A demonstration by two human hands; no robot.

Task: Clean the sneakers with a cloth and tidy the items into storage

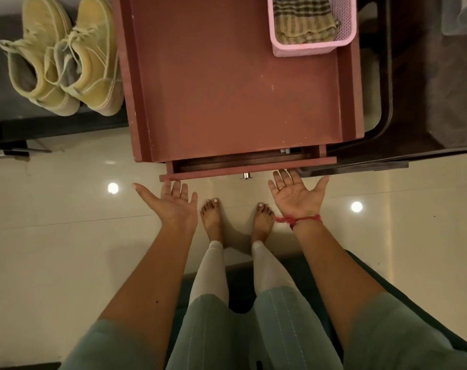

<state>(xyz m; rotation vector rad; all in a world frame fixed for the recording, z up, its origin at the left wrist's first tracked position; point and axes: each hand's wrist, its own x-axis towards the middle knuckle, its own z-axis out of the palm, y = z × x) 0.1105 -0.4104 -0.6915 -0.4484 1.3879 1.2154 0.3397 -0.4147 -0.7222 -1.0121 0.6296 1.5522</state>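
While both hands (171,201) (296,193) splay palm-up, touching drawer (248,168) front

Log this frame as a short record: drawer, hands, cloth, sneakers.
drawer: pulled out slightly, its knob between the hands
left hand: open, palm up, fingertips at the drawer's front edge
right hand: open, palm up, fingertips close to the drawer's front edge
cloth: striped, inside the pink basket on the cabinet top
sneakers: pale yellow pair, side by side on a dark surface left of the cabinet
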